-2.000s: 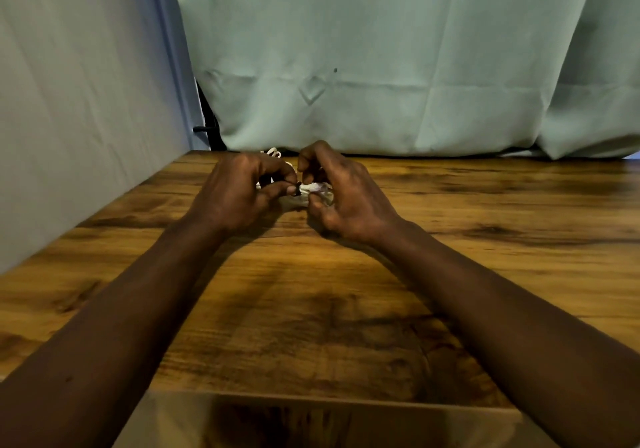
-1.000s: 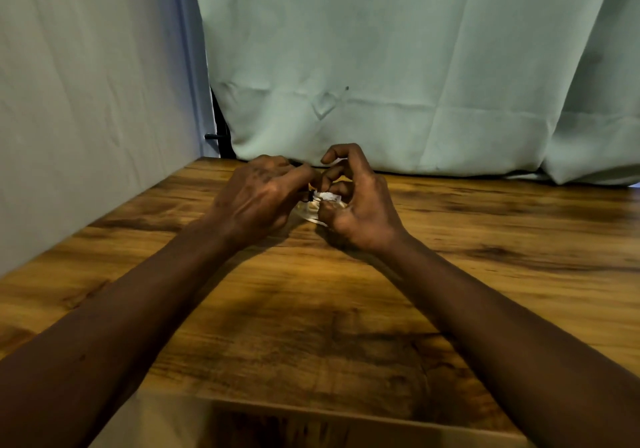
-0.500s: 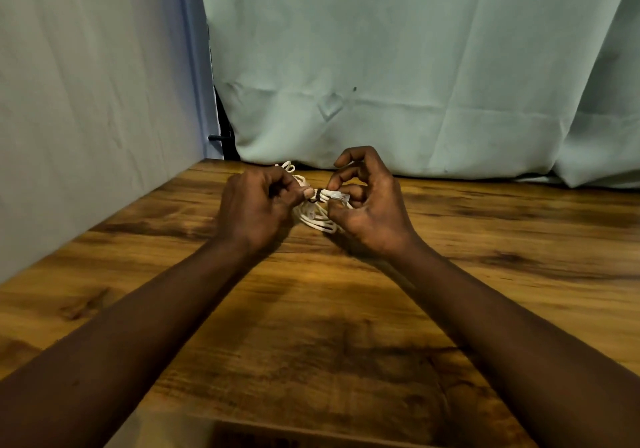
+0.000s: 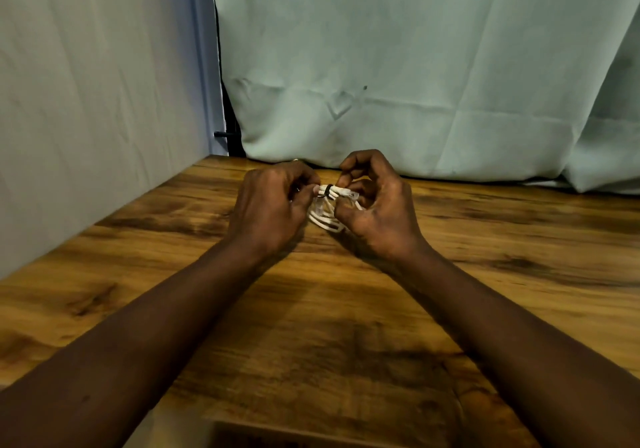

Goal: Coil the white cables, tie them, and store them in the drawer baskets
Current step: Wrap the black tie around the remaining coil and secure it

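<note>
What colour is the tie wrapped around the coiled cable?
Black: a thin band around the coiled white cable; head view.

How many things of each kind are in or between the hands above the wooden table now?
Hands: 2, the left hand and the right hand, both pinching the coil
White cable coil: 1
Black tie around the coil: 1
Total: 4

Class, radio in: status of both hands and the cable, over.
Left hand and right hand both pinching white cable coil. Dark tie around bundle. Nothing obstructing hands.
</note>
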A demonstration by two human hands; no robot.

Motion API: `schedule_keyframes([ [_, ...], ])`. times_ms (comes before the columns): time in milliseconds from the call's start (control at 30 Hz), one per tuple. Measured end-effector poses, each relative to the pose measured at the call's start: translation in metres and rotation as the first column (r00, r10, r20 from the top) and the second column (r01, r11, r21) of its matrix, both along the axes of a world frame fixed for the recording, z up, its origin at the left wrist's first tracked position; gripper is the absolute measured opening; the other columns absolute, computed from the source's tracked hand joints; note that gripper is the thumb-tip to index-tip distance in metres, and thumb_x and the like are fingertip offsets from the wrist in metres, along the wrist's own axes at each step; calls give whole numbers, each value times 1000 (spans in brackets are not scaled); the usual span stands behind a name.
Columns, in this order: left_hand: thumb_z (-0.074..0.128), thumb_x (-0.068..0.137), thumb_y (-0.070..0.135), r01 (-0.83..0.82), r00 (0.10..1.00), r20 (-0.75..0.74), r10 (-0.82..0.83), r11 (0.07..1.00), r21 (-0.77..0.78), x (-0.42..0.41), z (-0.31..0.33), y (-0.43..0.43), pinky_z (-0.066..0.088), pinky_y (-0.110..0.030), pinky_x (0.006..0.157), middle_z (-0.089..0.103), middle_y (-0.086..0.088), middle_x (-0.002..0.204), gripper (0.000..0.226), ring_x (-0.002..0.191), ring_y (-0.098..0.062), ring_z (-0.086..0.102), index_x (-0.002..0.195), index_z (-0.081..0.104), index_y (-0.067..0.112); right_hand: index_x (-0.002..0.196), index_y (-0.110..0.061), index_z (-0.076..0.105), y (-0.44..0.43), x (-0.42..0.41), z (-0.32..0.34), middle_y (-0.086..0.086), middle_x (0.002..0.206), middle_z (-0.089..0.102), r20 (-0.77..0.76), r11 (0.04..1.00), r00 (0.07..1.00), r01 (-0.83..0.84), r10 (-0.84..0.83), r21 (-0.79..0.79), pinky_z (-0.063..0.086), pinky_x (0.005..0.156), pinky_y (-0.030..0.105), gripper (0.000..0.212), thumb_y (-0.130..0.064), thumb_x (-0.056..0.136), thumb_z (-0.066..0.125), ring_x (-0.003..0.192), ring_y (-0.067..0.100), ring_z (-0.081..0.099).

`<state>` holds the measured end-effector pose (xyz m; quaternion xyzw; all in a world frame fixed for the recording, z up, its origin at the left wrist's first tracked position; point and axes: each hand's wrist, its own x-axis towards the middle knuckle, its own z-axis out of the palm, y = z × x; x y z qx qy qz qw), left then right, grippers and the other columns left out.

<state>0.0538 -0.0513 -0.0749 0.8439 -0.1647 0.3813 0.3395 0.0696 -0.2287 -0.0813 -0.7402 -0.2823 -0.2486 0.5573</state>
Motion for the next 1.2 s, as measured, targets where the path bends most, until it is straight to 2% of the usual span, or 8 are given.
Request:
schedule_keyframes([
  [100, 69, 94, 19, -57, 995, 95, 30, 953, 299, -2, 7, 0, 45, -31, 70, 72, -2, 91, 10, 83, -22, 65, 102, 76, 20, 118, -24, 54, -4, -2, 3, -1, 95, 66, 64, 993, 998, 18, -10, -113, 62, 72, 42, 56, 6, 75, 73, 84, 17, 71],
  [233, 70, 92, 13, -58, 990, 141, -1, 906, 420, -4, 13, 5, 37, -31, 71, 69, -5, 90, 12, 85, -25, 60, 102, 76, 17, 121, -25, 51, -6, -4, 7, -3, 96, 68, 93, 988, 996, 7, 8, -151, 62, 66, 35, 61, 6, 75, 74, 82, 14, 74],
  [367, 78, 88, 12, 108, 986, 81, -143, 937, 332, -4, 19, 19, 51, -33, 70, 73, 2, 90, 11, 80, -13, 65, 99, 78, 16, 126, -19, 48, -7, -2, 11, 5, 96, 71, 9, 992, 994, -107, 108, -73, 61, 70, 39, 66, 7, 73, 78, 83, 20, 74],
  [467, 81, 87, 14, 232, 972, -16, -234, 953, 194, -1, 20, 20, 59, -34, 76, 77, 7, 91, 11, 82, -5, 71, 97, 80, 18, 132, -19, 43, -4, -1, 10, 7, 95, 72, -50, 986, 985, -162, 164, 39, 60, 76, 43, 63, 9, 81, 68, 87, 25, 73],
  [633, 81, 86, 10, 337, 941, -48, -335, 940, 42, 0, 11, 4, 59, -23, 81, 78, 7, 93, 10, 86, 0, 73, 96, 81, 12, 113, -23, 52, 15, 0, -7, 11, 88, 47, -100, 918, 954, -240, 284, 315, 38, 72, 47, 36, -14, 79, 52, 78, 31, 43],
  [833, 79, 88, 11, 393, 916, -99, -389, 919, 29, 0, 8, 1, 61, -40, 81, 78, 5, 91, 7, 85, -8, 74, 95, 80, 11, 113, -25, 47, 9, 2, -7, 9, 93, 49, -8, 969, 997, -75, 79, 236, 42, 73, 49, 32, -15, 82, 46, 85, 26, 48],
  [1000, 78, 90, 13, 364, 926, -133, -354, 930, 57, -2, 10, 1, 60, -41, 79, 77, 8, 88, 7, 82, -6, 73, 96, 79, 16, 127, -12, 40, 3, 5, -7, 2, 88, 56, 60, 990, 997, 31, -39, 140, 48, 73, 41, 32, -3, 96, 38, 81, 17, 56],
  [1200, 80, 87, 15, 324, 935, -180, -307, 943, 72, -10, 17, 1, 58, -34, 78, 77, 13, 87, 9, 82, -1, 71, 94, 80, 21, 130, -12, 40, 6, 6, -5, 3, 83, 57, 121, 996, 990, 68, -75, 62, 48, 66, 37, 33, -3, 99, 32, 74, 16, 56],
])
